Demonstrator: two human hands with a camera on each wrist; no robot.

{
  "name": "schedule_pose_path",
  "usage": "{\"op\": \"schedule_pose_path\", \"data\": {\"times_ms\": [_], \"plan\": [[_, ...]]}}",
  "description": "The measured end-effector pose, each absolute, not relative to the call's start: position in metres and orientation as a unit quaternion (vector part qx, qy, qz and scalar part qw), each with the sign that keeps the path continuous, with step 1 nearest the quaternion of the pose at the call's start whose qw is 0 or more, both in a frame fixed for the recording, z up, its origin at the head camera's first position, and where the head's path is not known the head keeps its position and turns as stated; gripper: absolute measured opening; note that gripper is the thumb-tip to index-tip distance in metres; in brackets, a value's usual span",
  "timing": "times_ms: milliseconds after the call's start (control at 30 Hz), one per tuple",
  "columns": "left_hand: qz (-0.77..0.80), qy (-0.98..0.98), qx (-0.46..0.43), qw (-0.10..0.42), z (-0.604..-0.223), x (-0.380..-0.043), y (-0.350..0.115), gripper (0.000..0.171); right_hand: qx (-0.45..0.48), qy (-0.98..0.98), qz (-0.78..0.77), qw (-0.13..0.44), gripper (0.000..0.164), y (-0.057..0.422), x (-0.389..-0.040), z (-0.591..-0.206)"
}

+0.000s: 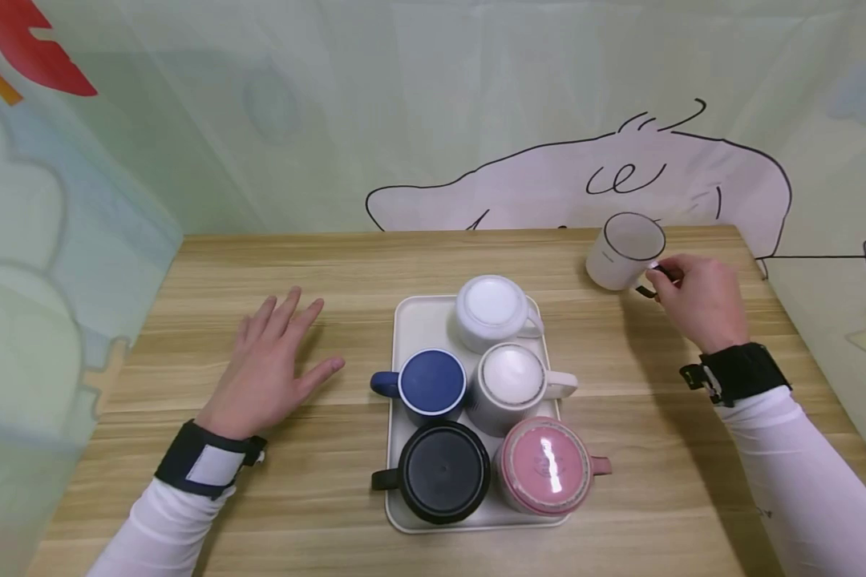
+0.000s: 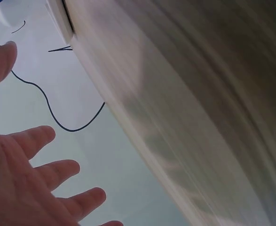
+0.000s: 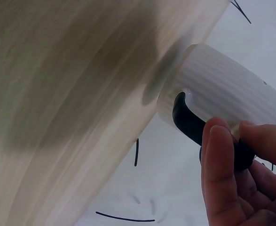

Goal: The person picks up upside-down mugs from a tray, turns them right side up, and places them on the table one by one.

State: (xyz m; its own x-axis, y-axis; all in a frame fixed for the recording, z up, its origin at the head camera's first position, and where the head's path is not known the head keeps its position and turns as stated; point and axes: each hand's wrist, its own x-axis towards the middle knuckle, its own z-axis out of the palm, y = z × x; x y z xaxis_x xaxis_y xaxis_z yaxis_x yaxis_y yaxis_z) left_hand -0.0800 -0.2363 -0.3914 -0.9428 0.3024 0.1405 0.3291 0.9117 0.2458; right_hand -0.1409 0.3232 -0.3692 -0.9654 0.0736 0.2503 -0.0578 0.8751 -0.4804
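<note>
At the table's back right, my right hand (image 1: 703, 300) pinches the black handle (image 3: 189, 120) of a white mug (image 1: 621, 256) with a dark rim. The mug's opening faces up, and its base is at or just above the tabletop; I cannot tell if they touch. My left hand (image 1: 263, 373) is held over the left part of the table, fingers straight and spread, holding nothing. Between the hands, a white tray (image 1: 420, 320) bears upturned mugs: a white one (image 1: 492, 308), a blue one (image 1: 433, 383), a pale grey one (image 1: 512, 377), a black one (image 1: 443, 471) and a pink one (image 1: 546, 466).
The wooden table (image 1: 317, 497) ends at a back edge against a printed cloth (image 1: 433, 120), which also hangs along both sides. Mug handles stick out past the tray's left and right rims.
</note>
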Motion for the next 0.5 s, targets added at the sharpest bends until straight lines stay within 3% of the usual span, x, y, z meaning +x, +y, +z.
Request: {"op": "schedule_pose_path", "data": {"times_ms": [500], "plan": [[-0.127, -0.98, -0.15, 0.038, -0.3913, -0.0754, -0.2381, 0.089, -0.012, -0.962, 0.245, 0.116, 0.026, 0.3286, -0.1422, -0.3742]]}}
